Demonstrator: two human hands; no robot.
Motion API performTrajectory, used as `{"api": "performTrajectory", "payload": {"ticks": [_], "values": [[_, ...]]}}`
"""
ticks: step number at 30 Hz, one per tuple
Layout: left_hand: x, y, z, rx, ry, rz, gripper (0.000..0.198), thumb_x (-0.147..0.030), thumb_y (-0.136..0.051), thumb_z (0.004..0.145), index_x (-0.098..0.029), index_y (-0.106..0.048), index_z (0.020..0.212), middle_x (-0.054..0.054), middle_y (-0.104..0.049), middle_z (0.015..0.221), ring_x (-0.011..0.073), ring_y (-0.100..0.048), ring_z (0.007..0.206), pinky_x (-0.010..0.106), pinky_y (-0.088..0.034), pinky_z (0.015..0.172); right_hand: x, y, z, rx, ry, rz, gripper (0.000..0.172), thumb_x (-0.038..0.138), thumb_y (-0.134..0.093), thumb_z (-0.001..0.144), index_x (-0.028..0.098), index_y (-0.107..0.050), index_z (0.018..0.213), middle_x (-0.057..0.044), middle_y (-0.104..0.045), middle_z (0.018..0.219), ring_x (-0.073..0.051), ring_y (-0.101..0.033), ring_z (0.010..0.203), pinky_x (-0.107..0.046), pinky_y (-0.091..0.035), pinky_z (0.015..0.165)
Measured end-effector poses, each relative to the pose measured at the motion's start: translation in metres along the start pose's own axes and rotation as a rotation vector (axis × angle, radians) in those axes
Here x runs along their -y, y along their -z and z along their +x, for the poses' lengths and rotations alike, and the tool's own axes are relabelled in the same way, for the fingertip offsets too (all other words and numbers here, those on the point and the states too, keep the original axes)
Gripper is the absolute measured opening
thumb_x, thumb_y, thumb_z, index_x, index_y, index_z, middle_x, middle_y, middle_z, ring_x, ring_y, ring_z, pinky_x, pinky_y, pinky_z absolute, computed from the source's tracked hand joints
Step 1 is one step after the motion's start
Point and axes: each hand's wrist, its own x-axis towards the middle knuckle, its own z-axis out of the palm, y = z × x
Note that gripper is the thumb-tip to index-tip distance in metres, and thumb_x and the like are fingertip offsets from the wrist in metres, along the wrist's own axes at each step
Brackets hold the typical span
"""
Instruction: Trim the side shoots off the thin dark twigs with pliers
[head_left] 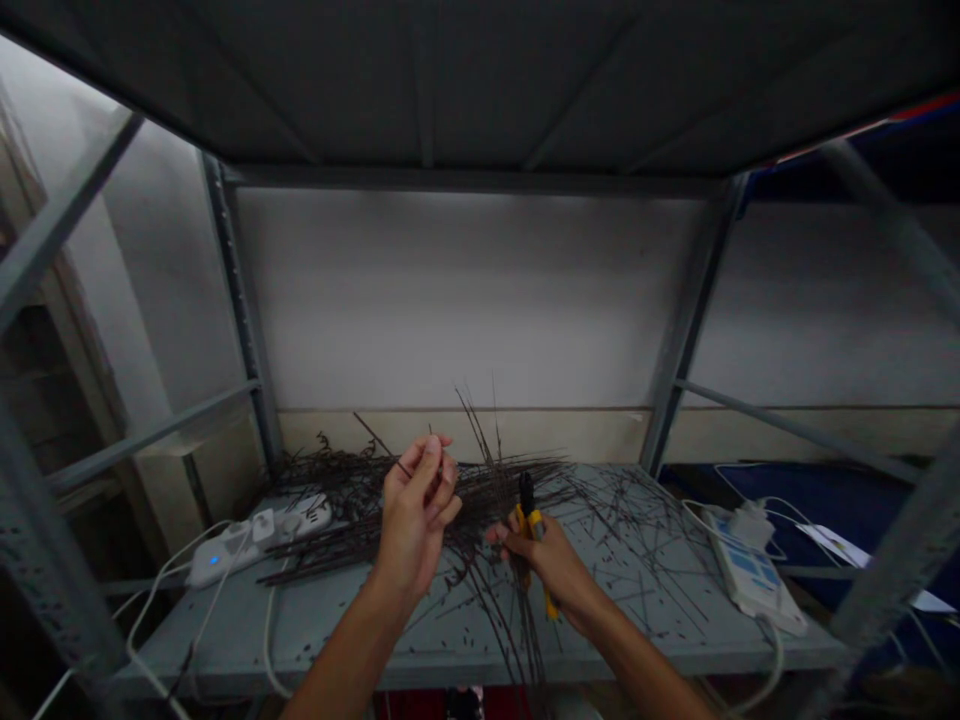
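My left hand (421,500) is raised over the shelf with thumb and fingers pinched together. A thin dark wire (375,436) sticks out from it toward the upper left; the gripped part is mostly hidden by the fingers. Lower and to the right, my right hand (551,560) is closed around yellow-handled pliers (535,524), their dark jaws pointing up. Several long thin wires (487,450) pass upright by its fingertips and hang past the shelf's front edge. Behind both hands lies a tangled heap of dark wires (345,485), some with curled ends.
A white power strip (259,540) with a blue light sits at the left, and another power strip (754,570) at the right, both with cables. Loose wires and small dark scraps litter the grey metal shelf (360,625). Metal posts and an upper shelf (480,90) frame the space.
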Motion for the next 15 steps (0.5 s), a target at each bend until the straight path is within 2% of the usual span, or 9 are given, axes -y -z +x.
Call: {"api": "performTrajectory", "payload": {"ticks": [3,5,7,10,12,15], "values": [[0.020,0.014,0.018,-0.107,-0.019,0.231,0.041,-0.040,-0.084,0.076,-0.019,-0.070,0.109,-0.002,-0.063,0.085,-0.0012,-0.029,0.043,0.013,-0.017,0.038,0.012,-0.002,-0.011,0.021,0.055,0.050,0.036,0.053,-0.070,0.077,0.022,-0.052,0.076,-0.004,-0.073,0.081,-0.018,-0.061,0.067,-0.029,-0.045,0.065],[0.031,0.019,0.028,-0.080,0.012,0.339,0.051,-0.042,-0.086,0.072,-0.020,-0.071,0.115,0.005,-0.069,0.102,-0.0014,-0.034,0.043,0.015,-0.018,0.037,0.013,-0.005,-0.017,0.035,0.097,0.062,0.038,0.055,-0.071,0.077,0.022,-0.051,0.075,-0.004,-0.073,0.081,-0.018,-0.060,0.065,-0.030,-0.046,0.066],[0.040,0.021,0.035,-0.043,0.032,0.401,0.049,-0.044,-0.085,0.072,-0.018,-0.073,0.112,0.009,-0.070,0.108,-0.0019,-0.033,0.040,0.017,-0.017,0.037,0.011,-0.006,-0.019,0.005,0.119,0.055,0.041,0.056,-0.072,0.076,0.023,-0.049,0.073,-0.005,-0.073,0.081,-0.018,-0.061,0.065,-0.030,-0.046,0.067],[0.050,0.020,0.040,-0.085,-0.012,0.420,0.046,-0.043,-0.086,0.070,-0.016,-0.072,0.104,0.008,-0.070,0.106,-0.0034,-0.029,0.037,0.017,-0.015,0.036,0.003,-0.005,-0.019,-0.039,0.119,0.082,0.048,0.062,-0.073,0.073,0.024,-0.044,0.068,-0.005,-0.073,0.082,-0.017,-0.061,0.062,-0.029,-0.046,0.062],[0.056,0.021,0.041,-0.126,-0.031,0.398,0.053,-0.040,-0.088,0.066,-0.018,-0.069,0.111,0.009,-0.069,0.111,-0.0035,-0.031,0.036,0.017,-0.015,0.035,-0.001,-0.003,-0.018,-0.055,0.116,0.101,0.051,0.064,-0.074,0.070,0.024,-0.043,0.066,-0.005,-0.072,0.081,-0.017,-0.061,0.060,-0.029,-0.045,0.060],[0.062,0.024,0.043,-0.117,0.020,0.362,0.065,-0.039,-0.088,0.066,-0.020,-0.064,0.123,0.009,-0.071,0.110,-0.0020,-0.034,0.037,0.016,-0.017,0.035,-0.006,0.000,-0.019,-0.069,0.131,0.106,0.051,0.063,-0.076,0.070,0.024,-0.043,0.066,-0.004,-0.071,0.078,-0.017,-0.061,0.060,-0.029,-0.046,0.063]]}}
